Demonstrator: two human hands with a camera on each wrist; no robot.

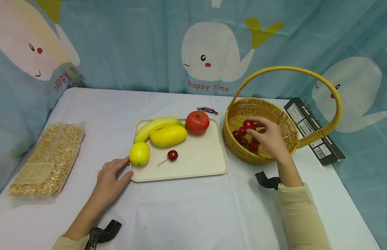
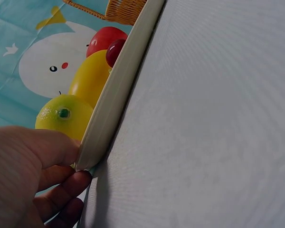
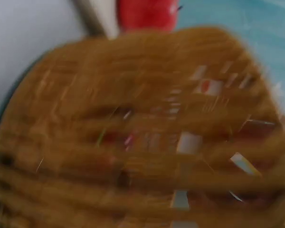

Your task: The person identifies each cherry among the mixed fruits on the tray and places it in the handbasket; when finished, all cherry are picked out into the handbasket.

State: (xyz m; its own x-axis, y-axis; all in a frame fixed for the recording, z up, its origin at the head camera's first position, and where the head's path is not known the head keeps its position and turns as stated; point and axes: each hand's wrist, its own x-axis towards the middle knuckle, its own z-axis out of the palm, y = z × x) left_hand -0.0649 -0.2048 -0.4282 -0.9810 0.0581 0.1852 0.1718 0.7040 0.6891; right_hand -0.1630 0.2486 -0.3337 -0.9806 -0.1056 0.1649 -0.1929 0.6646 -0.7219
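My right hand (image 1: pixel 269 135) is over the yellow wicker basket (image 1: pixel 293 139), thumb and fingers pinching a dark red cherry (image 1: pixel 248 124). Several more cherries (image 1: pixel 243 141) lie in the basket beneath it. With thumb and fingertips, my left hand (image 1: pixel 110 180) holds the left edge of a cream tray (image 1: pixel 187 166) by its front corner, close to a lemon (image 1: pixel 139 153). The left wrist view shows these digits at the tray's rim (image 2: pixel 102 128). On the tray also lie a banana (image 1: pixel 156 126), a mango-like yellow fruit (image 1: pixel 169 135), a red apple (image 1: pixel 197 122) and one stemmed cherry (image 1: pixel 172 155).
A bag of corn kernels (image 1: pixel 49 156) lies at the left. Behind the tray is a purple wrapped candy (image 1: pixel 207 110). A black box (image 1: pixel 315 132) lies right of the basket, whose tall handle (image 1: pixel 334 93) arches up. The right wrist view is blurred.
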